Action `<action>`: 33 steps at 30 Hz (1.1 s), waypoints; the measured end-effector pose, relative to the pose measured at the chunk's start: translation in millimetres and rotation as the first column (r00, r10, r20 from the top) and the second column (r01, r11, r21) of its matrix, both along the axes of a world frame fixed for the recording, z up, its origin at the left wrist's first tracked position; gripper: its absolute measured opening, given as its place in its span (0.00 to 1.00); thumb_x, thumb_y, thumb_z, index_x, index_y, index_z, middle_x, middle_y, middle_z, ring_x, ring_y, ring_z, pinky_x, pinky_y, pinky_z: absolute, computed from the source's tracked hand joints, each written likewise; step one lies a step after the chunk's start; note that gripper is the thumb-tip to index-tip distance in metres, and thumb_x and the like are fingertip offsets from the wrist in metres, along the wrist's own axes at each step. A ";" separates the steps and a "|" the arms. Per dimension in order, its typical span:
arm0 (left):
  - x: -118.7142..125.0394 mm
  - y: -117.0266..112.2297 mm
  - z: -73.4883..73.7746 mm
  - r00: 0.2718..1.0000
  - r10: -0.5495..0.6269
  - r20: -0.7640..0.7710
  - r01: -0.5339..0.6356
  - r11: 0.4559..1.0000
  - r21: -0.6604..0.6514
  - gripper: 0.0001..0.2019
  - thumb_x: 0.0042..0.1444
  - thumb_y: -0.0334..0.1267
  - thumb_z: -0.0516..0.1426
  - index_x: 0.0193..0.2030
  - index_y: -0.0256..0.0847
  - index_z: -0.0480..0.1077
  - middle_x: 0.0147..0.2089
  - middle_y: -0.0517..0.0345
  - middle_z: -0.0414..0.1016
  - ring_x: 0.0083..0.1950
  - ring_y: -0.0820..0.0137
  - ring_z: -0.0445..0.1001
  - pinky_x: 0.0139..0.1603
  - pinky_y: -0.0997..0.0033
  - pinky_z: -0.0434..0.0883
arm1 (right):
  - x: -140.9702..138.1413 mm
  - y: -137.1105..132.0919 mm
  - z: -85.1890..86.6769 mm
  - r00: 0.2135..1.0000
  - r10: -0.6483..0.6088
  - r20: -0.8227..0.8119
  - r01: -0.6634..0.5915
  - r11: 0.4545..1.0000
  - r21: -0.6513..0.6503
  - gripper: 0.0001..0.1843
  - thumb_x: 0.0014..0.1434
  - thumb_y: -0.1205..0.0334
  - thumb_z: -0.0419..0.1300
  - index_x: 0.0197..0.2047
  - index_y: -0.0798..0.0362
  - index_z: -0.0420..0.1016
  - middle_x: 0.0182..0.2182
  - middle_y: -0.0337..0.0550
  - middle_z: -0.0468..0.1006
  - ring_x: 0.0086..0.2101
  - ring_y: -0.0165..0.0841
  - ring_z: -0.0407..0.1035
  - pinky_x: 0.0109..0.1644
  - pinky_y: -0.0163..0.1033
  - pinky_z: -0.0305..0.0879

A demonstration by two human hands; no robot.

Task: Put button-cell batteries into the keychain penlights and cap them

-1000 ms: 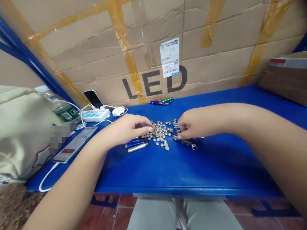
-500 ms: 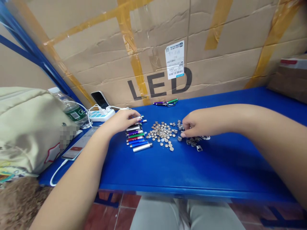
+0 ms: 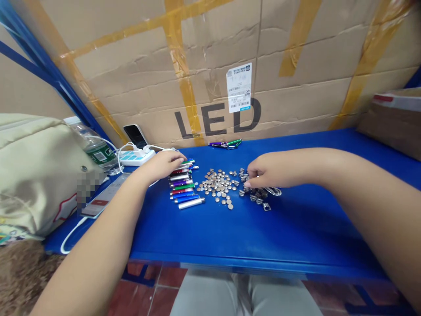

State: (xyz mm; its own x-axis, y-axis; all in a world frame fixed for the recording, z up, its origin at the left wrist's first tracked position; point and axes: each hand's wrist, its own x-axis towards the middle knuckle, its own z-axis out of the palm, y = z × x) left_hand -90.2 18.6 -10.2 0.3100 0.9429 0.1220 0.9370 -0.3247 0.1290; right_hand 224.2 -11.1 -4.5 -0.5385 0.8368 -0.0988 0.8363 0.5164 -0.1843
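Observation:
My left hand (image 3: 166, 165) lies at the far end of a row of slim metal penlights (image 3: 183, 189) in silver, blue, red, green and purple. Its fingers are closed together over the topmost ones; what the fingertips grip is hidden. My right hand (image 3: 263, 172) reaches into a pile of small shiny metal clips (image 3: 259, 201), thumb and fingers drawn together. Whether a clip is between them I cannot see. Between both hands lie many small round metal discs (image 3: 219, 184), resembling button cells.
At the back of the blue table (image 3: 210, 237) rest a few assembled-looking pens (image 3: 226, 144) against a large carton (image 3: 210, 57). On the left are a power strip (image 3: 136, 156), phones (image 3: 108, 195), a bottle (image 3: 100, 151) and a beige bag (image 3: 39, 166). A box (image 3: 393, 118) stands right.
The view has shifted slightly. My left hand has drawn back a little to the left along the penlights. My right hand stays in the clips.

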 end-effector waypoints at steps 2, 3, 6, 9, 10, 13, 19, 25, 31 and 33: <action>-2.1 -0.7 0.9 1.000 0.003 -0.006 -0.003 1.000 0.011 0.21 0.62 0.45 0.46 0.50 0.40 0.75 0.55 0.52 0.77 0.56 0.59 0.74 0.58 0.63 0.68 | -1.4 -2.1 5.5 0.998 0.010 0.066 -0.002 0.992 -0.126 0.18 0.58 0.44 0.56 0.27 0.47 0.78 0.28 0.43 0.80 0.25 0.37 0.71 0.27 0.42 0.62; -3.0 -1.1 0.8 1.000 0.003 -0.008 -0.002 1.000 0.013 0.21 0.62 0.45 0.46 0.50 0.41 0.75 0.55 0.52 0.77 0.56 0.59 0.74 0.58 0.63 0.68 | -1.8 -2.7 7.4 0.996 0.011 0.085 0.002 0.987 -0.158 0.19 0.58 0.44 0.55 0.28 0.47 0.78 0.30 0.43 0.80 0.26 0.37 0.72 0.28 0.42 0.63; -1.2 -1.5 -0.1 1.000 0.000 -0.003 0.000 1.000 0.023 0.20 0.62 0.44 0.47 0.49 0.41 0.76 0.55 0.53 0.78 0.55 0.60 0.74 0.56 0.64 0.69 | -2.2 -3.2 9.3 0.997 -0.002 0.078 0.013 0.991 -0.135 0.18 0.58 0.44 0.55 0.29 0.47 0.78 0.31 0.43 0.81 0.27 0.38 0.72 0.27 0.42 0.62; 14.5 4.8 1.4 0.999 -0.031 0.025 0.028 0.994 0.106 0.16 0.61 0.41 0.50 0.46 0.41 0.77 0.50 0.53 0.80 0.52 0.61 0.76 0.54 0.64 0.69 | -3.6 -3.8 8.3 0.998 0.010 0.069 -0.002 0.993 -0.117 0.17 0.59 0.47 0.55 0.29 0.49 0.78 0.31 0.45 0.81 0.27 0.38 0.72 0.27 0.41 0.61; 23.7 9.8 2.7 0.998 -0.063 0.029 0.058 0.986 0.155 0.15 0.61 0.40 0.51 0.45 0.41 0.77 0.49 0.53 0.81 0.51 0.62 0.76 0.54 0.64 0.69 | -4.7 -4.5 8.2 0.998 0.019 0.066 -0.012 0.995 -0.102 0.16 0.59 0.49 0.55 0.29 0.49 0.78 0.31 0.46 0.81 0.27 0.37 0.72 0.26 0.41 0.60; 60.2 33.9 6.8 0.977 -0.202 -0.064 0.211 0.949 0.232 0.14 0.61 0.38 0.52 0.47 0.41 0.76 0.48 0.52 0.80 0.49 0.62 0.76 0.51 0.63 0.70 | -9.6 -8.6 10.4 0.998 0.040 0.038 -0.038 0.998 -0.056 0.16 0.59 0.50 0.54 0.30 0.50 0.76 0.30 0.45 0.80 0.25 0.34 0.70 0.25 0.39 0.58; 123.4 94.9 -6.5 0.915 -0.268 -0.302 0.299 0.952 0.060 0.16 0.58 0.34 0.56 0.53 0.40 0.74 0.53 0.50 0.78 0.52 0.62 0.75 0.52 0.67 0.70 | -11.6 -16.5 22.4 0.995 0.053 -0.082 -0.054 0.999 -0.007 0.16 0.61 0.50 0.53 0.30 0.50 0.73 0.27 0.40 0.78 0.21 0.28 0.64 0.25 0.37 0.55; 132.9 109.2 -22.5 0.941 -0.174 -0.291 0.213 0.971 0.109 0.09 0.56 0.33 0.58 0.43 0.38 0.77 0.48 0.46 0.78 0.51 0.58 0.76 0.51 0.64 0.70 | 1.2 -4.7 22.3 0.989 0.035 -0.141 -0.023 0.996 0.091 0.16 0.61 0.49 0.52 0.31 0.50 0.72 0.29 0.40 0.78 0.25 0.31 0.67 0.26 0.38 0.56; 122.8 70.1 -4.4 0.967 -0.241 -0.086 0.254 0.943 0.212 0.10 0.63 0.35 0.53 0.48 0.39 0.71 0.49 0.52 0.78 0.49 0.66 0.76 0.49 0.69 0.70 | 1.2 8.8 12.8 0.953 0.026 -0.301 0.043 0.974 0.221 0.13 0.60 0.52 0.54 0.37 0.51 0.74 0.31 0.42 0.79 0.29 0.34 0.69 0.30 0.38 0.59; 120.9 44.8 2.2 0.966 -0.257 -0.002 0.250 0.939 0.236 0.10 0.64 0.36 0.51 0.48 0.38 0.69 0.46 0.53 0.79 0.45 0.71 0.77 0.45 0.73 0.71 | -1.9 11.0 10.1 0.934 0.043 -0.354 0.063 0.957 0.283 0.13 0.59 0.54 0.56 0.43 0.53 0.73 0.35 0.45 0.80 0.32 0.35 0.71 0.33 0.39 0.60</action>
